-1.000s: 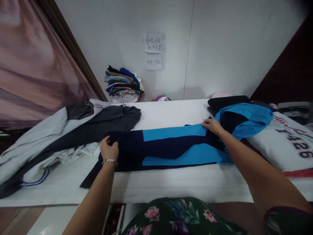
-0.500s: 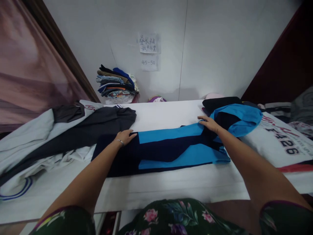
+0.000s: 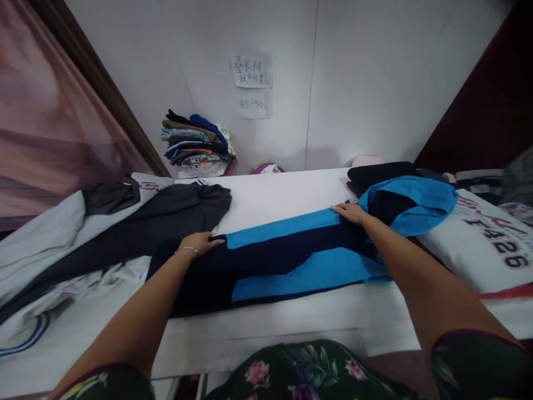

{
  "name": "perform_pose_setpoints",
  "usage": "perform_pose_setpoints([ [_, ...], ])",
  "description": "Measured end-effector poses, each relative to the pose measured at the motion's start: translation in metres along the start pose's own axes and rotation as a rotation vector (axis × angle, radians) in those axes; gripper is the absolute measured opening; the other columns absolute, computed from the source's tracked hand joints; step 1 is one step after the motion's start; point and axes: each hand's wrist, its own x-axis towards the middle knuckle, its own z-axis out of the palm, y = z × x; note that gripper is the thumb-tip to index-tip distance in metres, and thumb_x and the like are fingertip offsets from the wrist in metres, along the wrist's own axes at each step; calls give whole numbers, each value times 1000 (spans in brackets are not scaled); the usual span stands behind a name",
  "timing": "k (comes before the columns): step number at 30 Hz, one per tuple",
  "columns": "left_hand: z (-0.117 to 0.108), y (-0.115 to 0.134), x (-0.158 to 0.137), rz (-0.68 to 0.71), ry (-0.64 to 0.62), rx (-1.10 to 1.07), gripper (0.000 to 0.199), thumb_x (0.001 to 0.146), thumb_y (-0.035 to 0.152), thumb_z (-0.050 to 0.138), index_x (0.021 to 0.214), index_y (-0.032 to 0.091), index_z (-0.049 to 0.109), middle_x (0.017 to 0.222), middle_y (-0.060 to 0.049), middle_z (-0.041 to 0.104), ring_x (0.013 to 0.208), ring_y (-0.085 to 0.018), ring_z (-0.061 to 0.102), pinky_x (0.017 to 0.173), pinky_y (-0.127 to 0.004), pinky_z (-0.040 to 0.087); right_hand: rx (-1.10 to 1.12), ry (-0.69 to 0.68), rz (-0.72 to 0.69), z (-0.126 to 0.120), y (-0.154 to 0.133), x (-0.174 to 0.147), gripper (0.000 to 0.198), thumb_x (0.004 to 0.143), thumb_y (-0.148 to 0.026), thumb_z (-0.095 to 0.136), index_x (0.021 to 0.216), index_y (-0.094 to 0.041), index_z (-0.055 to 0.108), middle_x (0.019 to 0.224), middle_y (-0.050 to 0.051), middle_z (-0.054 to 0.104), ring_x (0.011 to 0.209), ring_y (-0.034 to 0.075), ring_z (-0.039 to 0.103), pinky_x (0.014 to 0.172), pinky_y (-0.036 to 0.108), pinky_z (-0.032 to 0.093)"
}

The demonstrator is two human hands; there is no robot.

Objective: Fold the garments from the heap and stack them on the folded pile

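A navy and bright-blue hooded jacket (image 3: 266, 255) lies in a long folded strip across the white table, its hood (image 3: 425, 203) spread out at the right. At the far edge of its dark end, my left hand (image 3: 199, 243) is closed on the cloth. Near the hood, my right hand (image 3: 350, 213) grips the same far edge, thumb and fingers on the blue strip. Between my hands that edge runs straight and looks taut. The fabric under both palms is hidden.
Dark grey and white garments (image 3: 166, 216) lie heaped at the left. A stack of folded clothes (image 3: 197, 141) stands by the back wall. To the right are a folded black garment (image 3: 383, 175) and a white printed garment (image 3: 487, 239). Paper signs (image 3: 252, 83) hang on the wall.
My left hand has shifted left and slightly nearer me, and my right hand a little left. The jacket's far edge is now straighter, and its near dark side lies closer to me.
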Motion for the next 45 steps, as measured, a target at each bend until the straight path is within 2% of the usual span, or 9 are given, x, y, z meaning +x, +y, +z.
perform_pose_setpoints([
  [6,4,0,-6,42,80,-38,64,78,68,42,110,18,65,104,-13,69,99,-31,63,83,-37,48,86,-28,-12,0,1,1,60,84,-65,42,112,-19,68,122,8,65,115,28,57,103,37,40],
  [12,-3,51,-40,444,464,-192,47,86,54,45,104,15,65,111,-12,65,105,-26,59,94,-37,44,96,25,-33,7,4,-4,50,83,-53,48,112,-17,68,118,6,67,113,25,59,100,33,42],
  [17,18,124,-86,863,390,-231,45,87,55,51,113,19,63,118,-10,63,108,-25,57,92,-40,45,-8,52,-12,12,6,-9,49,80,-51,55,114,-17,67,131,8,59,125,27,49,104,36,38],
  [20,36,143,-99,942,293,-199,47,85,54,55,115,19,63,118,-11,62,108,-28,57,90,-42,45,-105,33,35,10,5,-8,48,74,-55,63,104,-18,71,124,12,63,121,31,52,104,41,36],
  [24,44,142,-99,907,257,-276,40,89,49,51,113,20,64,118,-9,63,109,-25,56,93,-40,43,-211,16,86,9,-4,-9,47,71,-58,66,95,-18,72,112,13,68,113,35,56,100,48,35],
  [28,24,126,-82,822,292,-377,38,91,49,43,103,21,67,112,-6,66,106,-20,58,94,-34,44,-245,18,91,6,-15,-14,49,79,-56,57,111,-20,66,113,11,68,109,31,59,98,44,38],
  [32,1,99,-41,552,357,-297,45,93,46,35,109,18,65,116,-9,66,111,-22,56,101,-34,39,-273,34,18,0,-31,-13,51,91,-53,39,127,-22,58,133,8,57,120,27,52,103,40,34],
  [36,-2,76,-6,250,165,-122,55,91,51,31,119,15,61,127,-13,61,118,-26,54,100,-34,39,-332,-25,-15,4,-47,-1,49,95,-49,29,121,-23,63,129,7,61,120,26,53,102,37,34],
  [45,3,64,-10,102,124,20,64,84,70,28,92,19,67,100,-16,70,97,-31,64,78,-36,46,-513,81,88,36,-49,-8,59,97,-47,26,104,-8,69,108,23,67,108,34,58,99,48,26],
])
